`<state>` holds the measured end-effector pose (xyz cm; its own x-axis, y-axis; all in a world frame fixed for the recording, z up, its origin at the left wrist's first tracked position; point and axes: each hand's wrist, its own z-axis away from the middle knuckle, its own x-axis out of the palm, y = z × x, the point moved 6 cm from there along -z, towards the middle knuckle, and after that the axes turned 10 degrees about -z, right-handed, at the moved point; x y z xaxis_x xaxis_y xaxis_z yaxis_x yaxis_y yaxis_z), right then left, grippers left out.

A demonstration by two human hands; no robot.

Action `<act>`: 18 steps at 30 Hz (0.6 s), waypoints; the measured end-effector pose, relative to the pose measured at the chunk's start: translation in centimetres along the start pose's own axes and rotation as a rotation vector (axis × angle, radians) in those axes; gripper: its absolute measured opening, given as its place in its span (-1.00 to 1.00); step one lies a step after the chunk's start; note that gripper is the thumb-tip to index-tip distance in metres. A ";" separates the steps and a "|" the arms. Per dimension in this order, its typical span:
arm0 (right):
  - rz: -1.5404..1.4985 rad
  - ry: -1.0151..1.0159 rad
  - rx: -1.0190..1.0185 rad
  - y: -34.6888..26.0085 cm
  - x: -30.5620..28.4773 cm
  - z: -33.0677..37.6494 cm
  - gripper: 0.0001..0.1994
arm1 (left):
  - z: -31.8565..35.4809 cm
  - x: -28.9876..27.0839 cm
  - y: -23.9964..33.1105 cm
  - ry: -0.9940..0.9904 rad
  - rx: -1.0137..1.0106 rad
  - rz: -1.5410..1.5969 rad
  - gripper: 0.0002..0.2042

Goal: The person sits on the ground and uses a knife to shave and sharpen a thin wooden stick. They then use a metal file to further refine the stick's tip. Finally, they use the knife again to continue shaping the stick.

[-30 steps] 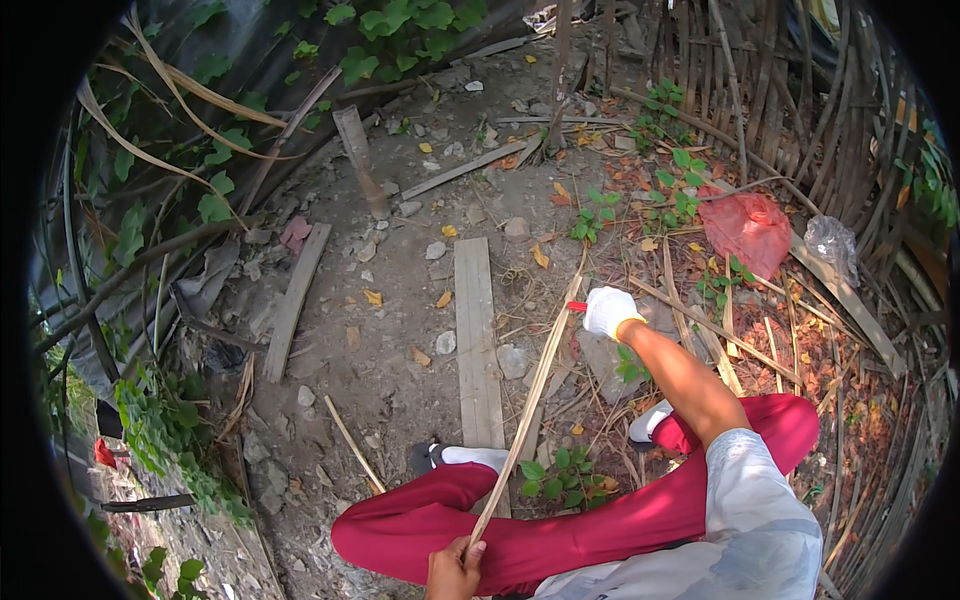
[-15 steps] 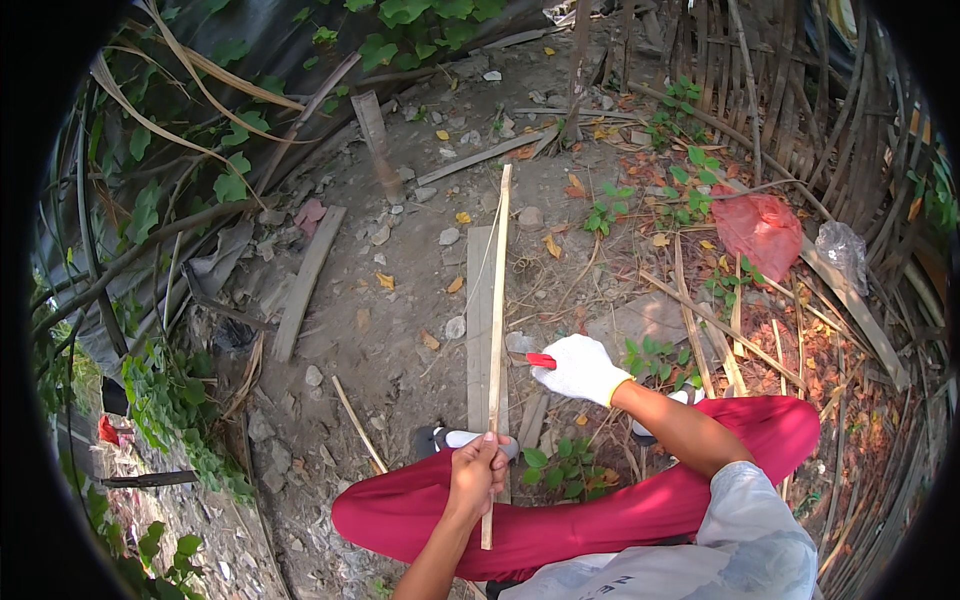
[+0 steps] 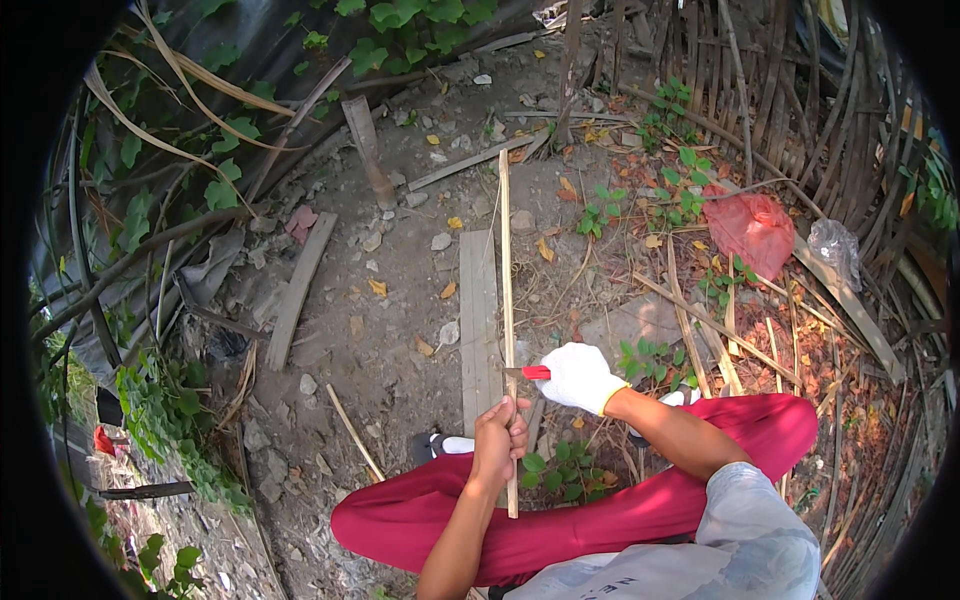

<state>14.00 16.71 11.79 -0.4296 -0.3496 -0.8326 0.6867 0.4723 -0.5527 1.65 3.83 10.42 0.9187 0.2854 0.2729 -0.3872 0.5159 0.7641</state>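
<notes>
My bare left hand is closed around the lower part of a long, pale strip of split wood or bamboo. The strip points away from me, its near end over my lap. A thin sliver hangs along its left side near the far end. In a white glove with a yellow cuff, my right hand grips a knife with a red handle. Its blade lies against the strip just beyond my left fingers; the exact contact is too small to make out.
A grey board lies on the ground beneath the strip, another plank to the left. Thin sticks and a red plastic bag are at right. A stick fence and leafy vines border the ground.
The knife has moved left and slightly down, from beside the strip onto it. My left hand has shifted up and right, and the strip's near end has moved with it.
</notes>
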 end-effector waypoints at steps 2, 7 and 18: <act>0.016 -0.017 0.041 0.1 0.0 -0.1 -0.75 | 0.1 0.2 0.0 -0.010 -0.021 0.018 -0.70; 0.053 -0.013 0.085 1.0 1.1 -0.6 -0.75 | 0.6 0.7 -0.1 0.035 -0.050 -0.058 -0.72; 0.047 0.012 0.263 5.0 0.4 -4.3 -0.75 | 3.0 1.2 -1.6 0.012 -0.117 -0.164 -0.71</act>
<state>14.70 22.38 8.52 -0.3992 -0.3223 -0.8584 0.8344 0.2604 -0.4858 3.63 0.97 11.25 0.9695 0.1990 0.1431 -0.2396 0.6465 0.7244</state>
